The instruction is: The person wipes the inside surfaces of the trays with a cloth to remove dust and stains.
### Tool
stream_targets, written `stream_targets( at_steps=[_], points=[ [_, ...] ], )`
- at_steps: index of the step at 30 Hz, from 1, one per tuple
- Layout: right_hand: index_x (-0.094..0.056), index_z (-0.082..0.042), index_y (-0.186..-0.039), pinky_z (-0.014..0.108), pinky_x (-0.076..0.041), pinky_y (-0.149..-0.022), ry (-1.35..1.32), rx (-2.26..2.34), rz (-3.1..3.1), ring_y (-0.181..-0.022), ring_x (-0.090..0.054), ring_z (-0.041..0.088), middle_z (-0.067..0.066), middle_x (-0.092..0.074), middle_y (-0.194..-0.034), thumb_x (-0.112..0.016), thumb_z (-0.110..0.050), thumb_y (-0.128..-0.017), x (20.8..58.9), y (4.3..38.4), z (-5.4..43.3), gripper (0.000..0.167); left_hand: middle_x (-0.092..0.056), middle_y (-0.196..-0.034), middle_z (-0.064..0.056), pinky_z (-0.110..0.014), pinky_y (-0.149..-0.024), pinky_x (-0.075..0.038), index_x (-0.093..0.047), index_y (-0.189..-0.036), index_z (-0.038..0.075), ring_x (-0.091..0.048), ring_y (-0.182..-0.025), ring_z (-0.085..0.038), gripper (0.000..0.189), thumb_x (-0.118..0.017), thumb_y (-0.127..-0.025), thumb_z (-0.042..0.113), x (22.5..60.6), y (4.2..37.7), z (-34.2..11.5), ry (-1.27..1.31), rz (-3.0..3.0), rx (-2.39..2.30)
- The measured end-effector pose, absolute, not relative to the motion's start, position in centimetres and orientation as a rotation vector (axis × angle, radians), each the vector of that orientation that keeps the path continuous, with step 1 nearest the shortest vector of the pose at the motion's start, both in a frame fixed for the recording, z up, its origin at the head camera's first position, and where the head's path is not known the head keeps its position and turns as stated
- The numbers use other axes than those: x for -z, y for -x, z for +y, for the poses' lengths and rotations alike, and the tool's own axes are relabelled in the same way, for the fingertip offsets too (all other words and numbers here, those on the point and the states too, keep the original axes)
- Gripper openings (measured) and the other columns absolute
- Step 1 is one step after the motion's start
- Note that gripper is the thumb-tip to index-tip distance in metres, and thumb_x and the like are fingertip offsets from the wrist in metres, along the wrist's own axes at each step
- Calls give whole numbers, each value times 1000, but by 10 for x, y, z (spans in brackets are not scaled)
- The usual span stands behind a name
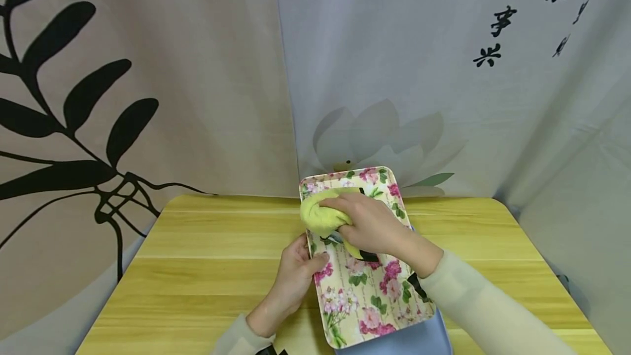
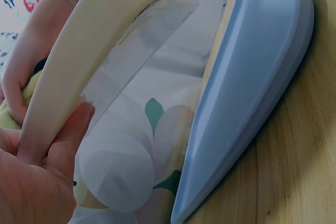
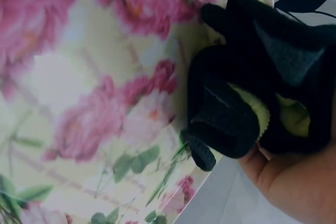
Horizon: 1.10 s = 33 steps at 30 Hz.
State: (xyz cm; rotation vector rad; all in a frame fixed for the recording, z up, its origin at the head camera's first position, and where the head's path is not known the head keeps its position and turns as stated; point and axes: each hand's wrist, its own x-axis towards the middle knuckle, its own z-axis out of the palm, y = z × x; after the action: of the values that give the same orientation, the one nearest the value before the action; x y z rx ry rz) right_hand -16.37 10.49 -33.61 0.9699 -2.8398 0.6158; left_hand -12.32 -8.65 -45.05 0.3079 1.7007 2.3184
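A rectangular tray [image 1: 362, 295] printed with pink flowers is tilted up toward the head camera. My left hand [image 1: 291, 270] grips its left edge, thumb on the printed face. In the left wrist view that hand [image 2: 37, 187] holds the tray's cream rim [image 2: 79, 61]. My right hand [image 1: 372, 223] holds a bunched yellow-green cloth [image 1: 322, 215] with black edging against the tray's upper half. In the right wrist view, the cloth's black part [image 3: 226, 108] overlaps the tray's edge. Beneath the floral tray, a light blue tray [image 1: 409, 338] rests on the table.
The wooden table [image 1: 212, 267] has light yellow planks. Behind it hangs a pale curtain [image 1: 227, 70] with black leaves, a grey lotus and dark written characters. The blue tray's raised side [image 2: 247, 77] shows against the tabletop in the left wrist view.
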Motion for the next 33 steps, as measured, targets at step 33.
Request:
stream_targets(
  at_steps=[33],
  points=[
    [-66,-22,-143,49,-57,-93,-896,-654,-3021,-122,-64,26,5,-68,-134,-67,-4,-89,343,142,133,57,-74,-119,-23,-42,-88,-63,-45,-152,-3,-75,-103,-31,57,-58,-96,-7,450,125,-89,-329,1686,-2351]
  ],
)
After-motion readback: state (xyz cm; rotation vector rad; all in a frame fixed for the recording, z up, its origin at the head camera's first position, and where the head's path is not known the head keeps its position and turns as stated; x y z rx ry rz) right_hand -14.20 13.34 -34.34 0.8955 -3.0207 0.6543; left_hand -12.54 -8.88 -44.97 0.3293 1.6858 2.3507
